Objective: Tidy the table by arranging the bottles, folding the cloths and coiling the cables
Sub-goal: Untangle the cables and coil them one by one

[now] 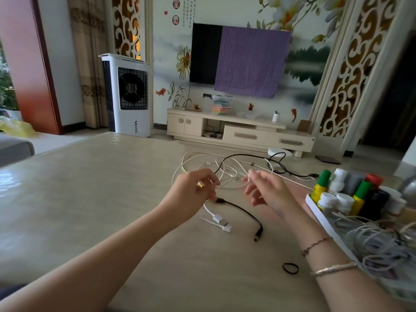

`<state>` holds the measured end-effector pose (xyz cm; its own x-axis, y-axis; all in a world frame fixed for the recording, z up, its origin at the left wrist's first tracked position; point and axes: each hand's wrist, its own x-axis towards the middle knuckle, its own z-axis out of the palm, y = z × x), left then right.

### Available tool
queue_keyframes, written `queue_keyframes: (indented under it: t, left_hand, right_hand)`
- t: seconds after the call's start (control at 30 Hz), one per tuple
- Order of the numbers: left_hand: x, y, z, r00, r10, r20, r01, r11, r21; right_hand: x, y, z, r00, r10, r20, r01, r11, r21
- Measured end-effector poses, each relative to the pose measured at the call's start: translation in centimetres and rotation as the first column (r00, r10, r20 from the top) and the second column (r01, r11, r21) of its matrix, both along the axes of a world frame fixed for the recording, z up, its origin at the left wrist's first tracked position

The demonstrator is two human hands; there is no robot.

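A tangle of white cables (198,162) and a black cable (244,210) lies on the beige table (90,199). My left hand (193,192) pinches a white cable strand above the table, with a black plug just under its fingers. My right hand (263,190) pinches the same white cable's end between thumb and forefinger, its other fingers spread. Two white USB plugs (221,222) lie below my hands. Several bottles (351,194) with green, red and white caps stand in a white tray (315,210) at the right.
A coiled bundle of pale cables (378,242) fills the tray's near end. A black hair tie (290,268) lies on the table near my right wrist. Beyond the table stand a white air cooler (127,95) and a TV cabinet (240,131).
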<state>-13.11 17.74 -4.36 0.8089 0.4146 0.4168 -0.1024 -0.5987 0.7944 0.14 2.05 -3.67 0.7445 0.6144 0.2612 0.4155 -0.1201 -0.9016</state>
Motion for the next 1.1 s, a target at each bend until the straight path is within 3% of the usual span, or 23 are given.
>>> queue_keyframes:
  t: [0.1,0.2,0.27,0.37,0.63,0.73,0.87,0.97,1.1]
  left_hand:
    - [-0.2,-0.4,0.8,0.997,-0.063,0.035,0.071,0.946,-0.315]
    - [-0.8,-0.5,1.2,0.984,-0.166,0.072,0.18,0.864,-0.47]
    - [-1.1,-0.6,1.2,0.969,-0.228,0.099,0.246,0.818,-0.519]
    - [-1.1,-0.4,1.4,0.964,-0.25,0.086,0.255,0.793,-0.554]
    - [-0.8,0.1,2.0,0.997,-0.049,-0.057,0.001,0.77,-0.638]
    - [-0.6,0.2,1.7,0.988,0.002,-0.153,-0.085,0.841,-0.535]
    - [-0.5,0.1,1.3,0.975,-0.008,-0.223,-0.087,0.908,-0.41]
    - [-0.4,0.1,1.2,0.965,-0.051,-0.257,-0.048,0.93,-0.364]
    - [-0.3,-0.4,1.1,0.938,-0.087,-0.335,0.022,0.981,-0.194]
  right_hand:
    - [0.1,0.3,-0.3,0.99,-0.029,-0.137,0.045,0.992,0.116]
    - [-0.5,0.9,-1.1,0.979,0.046,0.197,-0.018,0.99,-0.14]
    - [-0.8,1.5,-1.9,0.89,0.19,0.414,-0.031,0.932,-0.362]
    - [-1.1,1.6,-2.8,0.809,0.278,0.519,0.019,0.869,-0.495]
    - [0.1,0.3,-1.5,0.656,0.058,0.753,0.304,0.892,-0.333]
    - [0.1,-0.6,-0.7,0.723,0.011,0.691,0.225,0.942,-0.251]
    - [-1.2,-0.9,0.6,0.894,0.149,0.422,-0.062,0.975,-0.214]
    - [-2.1,-0.4,0.7,0.92,0.239,0.31,-0.179,0.961,-0.211]
    - [-2.3,0.0,0.3,0.916,0.224,0.331,-0.161,0.965,-0.207]
